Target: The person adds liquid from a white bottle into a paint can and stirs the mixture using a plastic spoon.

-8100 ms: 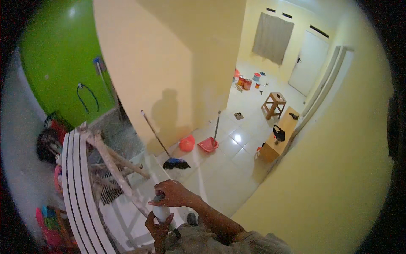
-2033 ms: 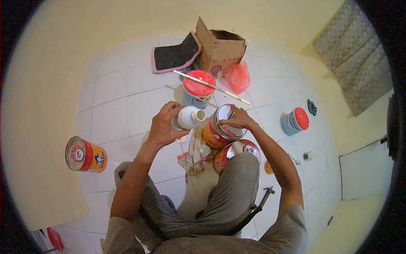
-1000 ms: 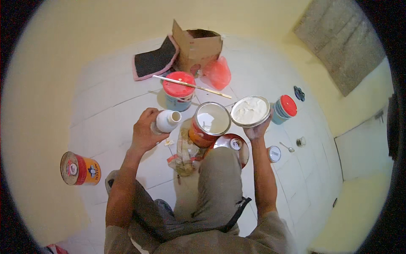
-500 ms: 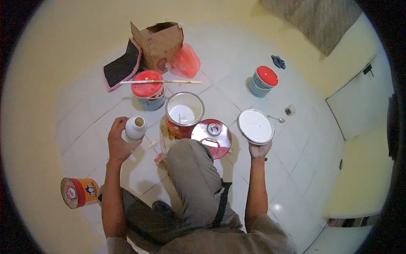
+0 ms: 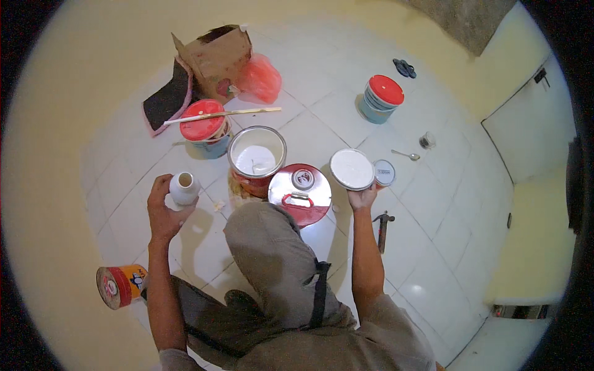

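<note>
The left hand (image 5: 164, 213) is gripping an uncapped, round white plastic bottle (image 5: 184, 193). The right hand (image 5: 363, 198) is gripping a round, white-coated metal lid (image 5: 351, 168), now being held rightward, away from where it was two seconds ago: the cylindrical orange-red metal tin (image 5: 249, 185), standing uncovered between both hands on white floor tiles (image 5: 427, 247).

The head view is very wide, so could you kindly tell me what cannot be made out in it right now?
Bottle: head view; its white wall hides the fill level.
Left hand: head view; the bottle hides the part behind it.
Right hand: head view; the lid hides the part beneath it.
Box: head view; its walls and shadow hide the inside.
Curtain: head view; the picture's upper edge cuts off its top.
</note>
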